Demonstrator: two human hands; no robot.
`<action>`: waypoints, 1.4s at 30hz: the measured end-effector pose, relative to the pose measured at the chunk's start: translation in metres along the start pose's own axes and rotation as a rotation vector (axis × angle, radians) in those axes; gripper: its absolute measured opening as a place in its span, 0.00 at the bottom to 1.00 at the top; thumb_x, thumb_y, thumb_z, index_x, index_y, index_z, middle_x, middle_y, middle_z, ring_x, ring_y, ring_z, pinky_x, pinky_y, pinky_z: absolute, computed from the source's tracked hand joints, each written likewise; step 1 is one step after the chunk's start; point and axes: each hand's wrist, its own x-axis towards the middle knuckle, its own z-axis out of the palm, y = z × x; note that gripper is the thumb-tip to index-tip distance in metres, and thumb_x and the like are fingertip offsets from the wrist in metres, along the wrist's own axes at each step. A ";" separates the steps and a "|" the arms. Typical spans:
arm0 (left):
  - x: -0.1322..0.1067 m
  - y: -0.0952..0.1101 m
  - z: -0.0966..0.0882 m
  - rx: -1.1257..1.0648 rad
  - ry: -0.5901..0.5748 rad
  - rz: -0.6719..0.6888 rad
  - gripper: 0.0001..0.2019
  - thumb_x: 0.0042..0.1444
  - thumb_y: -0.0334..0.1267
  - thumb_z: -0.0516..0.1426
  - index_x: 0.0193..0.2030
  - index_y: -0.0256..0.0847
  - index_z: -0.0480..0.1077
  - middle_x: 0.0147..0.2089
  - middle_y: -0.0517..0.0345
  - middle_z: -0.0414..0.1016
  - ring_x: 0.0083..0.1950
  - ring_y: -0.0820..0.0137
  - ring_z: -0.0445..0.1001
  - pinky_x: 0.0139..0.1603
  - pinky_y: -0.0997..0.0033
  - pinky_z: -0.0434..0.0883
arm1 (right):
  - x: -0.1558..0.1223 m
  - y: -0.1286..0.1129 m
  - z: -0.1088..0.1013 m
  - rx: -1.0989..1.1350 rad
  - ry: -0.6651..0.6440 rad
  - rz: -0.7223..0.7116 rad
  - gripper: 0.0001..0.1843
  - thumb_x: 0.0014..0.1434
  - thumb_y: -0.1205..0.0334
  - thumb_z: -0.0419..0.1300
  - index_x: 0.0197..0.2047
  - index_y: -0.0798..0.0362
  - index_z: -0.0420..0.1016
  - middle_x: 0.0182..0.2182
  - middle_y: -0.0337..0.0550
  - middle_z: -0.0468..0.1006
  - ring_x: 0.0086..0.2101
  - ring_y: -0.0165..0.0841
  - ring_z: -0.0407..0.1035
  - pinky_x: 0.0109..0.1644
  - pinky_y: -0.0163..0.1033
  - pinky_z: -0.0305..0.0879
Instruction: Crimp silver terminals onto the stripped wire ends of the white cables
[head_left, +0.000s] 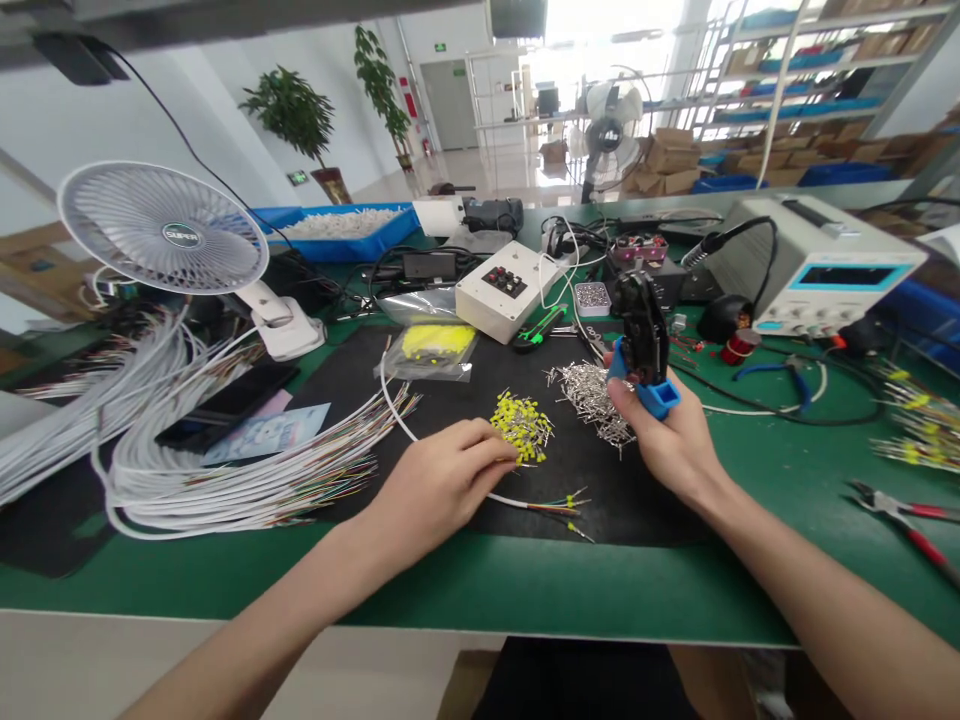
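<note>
Clamping blue-handled black crimping tool [645, 335] in fingers of right hand [671, 435], right of yellow-and-silver pin heap [522, 420]. Left hand [450, 465]: fingertips together at heap's near edge, can't tell on what. White cable [508, 500] nearside of heap.

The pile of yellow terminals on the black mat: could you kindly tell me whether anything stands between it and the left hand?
Nothing visible does: the left hand is at the near-left edge of the pile of yellow terminals.
</note>
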 end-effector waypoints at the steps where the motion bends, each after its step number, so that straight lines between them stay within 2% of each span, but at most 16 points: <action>1: 0.001 -0.002 -0.001 0.098 -0.027 0.006 0.09 0.70 0.35 0.53 0.49 0.41 0.75 0.47 0.51 0.75 0.46 0.65 0.75 0.45 0.66 0.72 | 0.000 0.001 0.000 0.045 0.001 0.031 0.23 0.65 0.48 0.63 0.60 0.47 0.73 0.52 0.45 0.80 0.51 0.43 0.74 0.59 0.53 0.68; 4: 0.003 0.000 -0.001 0.350 -0.173 0.068 0.07 0.69 0.33 0.54 0.46 0.42 0.74 0.45 0.52 0.75 0.42 0.63 0.73 0.39 0.65 0.69 | 0.002 0.003 0.001 0.165 0.005 0.108 0.22 0.63 0.46 0.64 0.55 0.49 0.76 0.48 0.45 0.82 0.49 0.43 0.75 0.58 0.53 0.68; 7: 0.007 0.008 0.001 0.491 -0.263 0.129 0.07 0.66 0.29 0.56 0.47 0.40 0.73 0.47 0.52 0.74 0.44 0.60 0.73 0.39 0.62 0.69 | 0.004 0.004 0.000 0.214 0.030 0.135 0.21 0.62 0.46 0.65 0.52 0.50 0.79 0.46 0.45 0.82 0.48 0.43 0.74 0.60 0.54 0.66; 11: 0.015 0.015 0.003 0.561 -0.300 0.229 0.06 0.65 0.27 0.56 0.45 0.38 0.72 0.46 0.50 0.74 0.46 0.58 0.74 0.40 0.59 0.68 | 0.005 0.002 0.000 0.257 0.054 0.159 0.22 0.61 0.45 0.66 0.52 0.50 0.80 0.46 0.46 0.83 0.48 0.44 0.74 0.62 0.55 0.64; 15: 0.023 0.015 0.005 0.591 -0.328 0.344 0.06 0.66 0.27 0.53 0.42 0.36 0.72 0.42 0.51 0.73 0.42 0.59 0.74 0.37 0.59 0.67 | 0.004 0.001 -0.001 0.288 0.049 0.176 0.23 0.61 0.45 0.66 0.52 0.50 0.80 0.47 0.46 0.83 0.49 0.44 0.75 0.63 0.56 0.63; 18: 0.025 0.012 -0.002 0.543 -0.328 0.375 0.07 0.67 0.27 0.52 0.42 0.35 0.71 0.41 0.51 0.72 0.39 0.62 0.73 0.36 0.61 0.66 | 0.005 0.001 -0.001 0.322 0.039 0.189 0.22 0.60 0.45 0.67 0.51 0.50 0.81 0.46 0.45 0.84 0.50 0.45 0.74 0.64 0.57 0.62; 21: 0.028 0.008 -0.015 0.277 -0.226 0.220 0.07 0.69 0.31 0.51 0.46 0.37 0.70 0.43 0.52 0.72 0.36 0.67 0.71 0.35 0.66 0.65 | 0.006 0.000 0.000 0.427 0.024 0.213 0.21 0.60 0.47 0.67 0.52 0.49 0.81 0.48 0.45 0.83 0.53 0.45 0.73 0.66 0.58 0.60; 24: 0.038 0.002 -0.023 -0.237 0.002 -0.099 0.06 0.70 0.37 0.52 0.45 0.39 0.68 0.38 0.58 0.70 0.32 0.73 0.68 0.32 0.72 0.64 | 0.006 -0.006 0.003 0.588 -0.028 0.255 0.20 0.61 0.51 0.68 0.54 0.49 0.80 0.52 0.45 0.82 0.57 0.45 0.71 0.68 0.58 0.59; 26: 0.050 -0.002 -0.021 -0.609 0.159 -0.246 0.07 0.69 0.41 0.55 0.44 0.40 0.67 0.35 0.60 0.70 0.30 0.75 0.66 0.30 0.75 0.63 | 0.004 -0.012 0.005 0.687 -0.065 0.302 0.20 0.61 0.53 0.68 0.55 0.48 0.80 0.54 0.45 0.80 0.58 0.45 0.70 0.65 0.57 0.64; 28: 0.062 -0.003 -0.014 -0.901 0.245 -0.285 0.09 0.67 0.43 0.58 0.43 0.39 0.68 0.38 0.57 0.73 0.29 0.76 0.66 0.29 0.75 0.64 | 0.002 -0.019 0.006 0.760 -0.093 0.366 0.20 0.61 0.53 0.68 0.55 0.47 0.79 0.55 0.45 0.79 0.55 0.43 0.71 0.56 0.53 0.74; 30: 0.072 -0.001 -0.006 -1.060 0.267 -0.269 0.09 0.66 0.42 0.60 0.43 0.38 0.70 0.41 0.55 0.75 0.29 0.77 0.66 0.30 0.75 0.65 | 0.000 -0.025 0.007 0.806 -0.141 0.444 0.21 0.62 0.50 0.66 0.56 0.48 0.77 0.53 0.47 0.79 0.46 0.39 0.75 0.41 0.46 0.80; 32: 0.077 0.003 0.000 -1.089 0.301 -0.242 0.08 0.65 0.41 0.61 0.43 0.39 0.71 0.40 0.56 0.75 0.31 0.76 0.68 0.33 0.75 0.66 | -0.002 -0.029 0.008 0.842 -0.220 0.519 0.22 0.63 0.47 0.64 0.55 0.49 0.75 0.46 0.47 0.80 0.30 0.32 0.73 0.25 0.39 0.75; 34: 0.077 0.009 0.005 -1.037 0.347 -0.209 0.06 0.64 0.39 0.62 0.43 0.40 0.73 0.39 0.58 0.74 0.35 0.75 0.69 0.36 0.74 0.67 | -0.002 -0.031 0.008 0.875 -0.282 0.585 0.21 0.64 0.45 0.63 0.52 0.51 0.75 0.39 0.43 0.80 0.18 0.23 0.61 0.15 0.31 0.62; 35: 0.076 0.011 0.007 -0.996 0.370 -0.186 0.05 0.63 0.37 0.63 0.43 0.40 0.73 0.39 0.58 0.73 0.36 0.74 0.69 0.37 0.74 0.67 | -0.002 -0.032 0.008 0.891 -0.299 0.611 0.20 0.65 0.46 0.63 0.51 0.52 0.75 0.37 0.41 0.80 0.15 0.20 0.55 0.13 0.29 0.55; 38: 0.072 0.015 0.011 -0.899 0.390 -0.121 0.03 0.63 0.34 0.63 0.43 0.41 0.74 0.39 0.58 0.73 0.40 0.72 0.71 0.40 0.71 0.68 | -0.003 -0.034 0.006 0.922 -0.316 0.635 0.15 0.65 0.50 0.64 0.45 0.54 0.75 0.30 0.36 0.77 0.14 0.16 0.44 0.14 0.26 0.39; 42: 0.070 0.015 0.015 -0.831 0.387 -0.048 0.04 0.63 0.31 0.62 0.43 0.43 0.76 0.39 0.58 0.74 0.39 0.71 0.72 0.40 0.69 0.68 | -0.005 -0.035 0.005 0.908 -0.369 0.642 0.11 0.64 0.55 0.66 0.40 0.56 0.76 0.17 0.27 0.61 0.14 0.17 0.39 0.15 0.28 0.34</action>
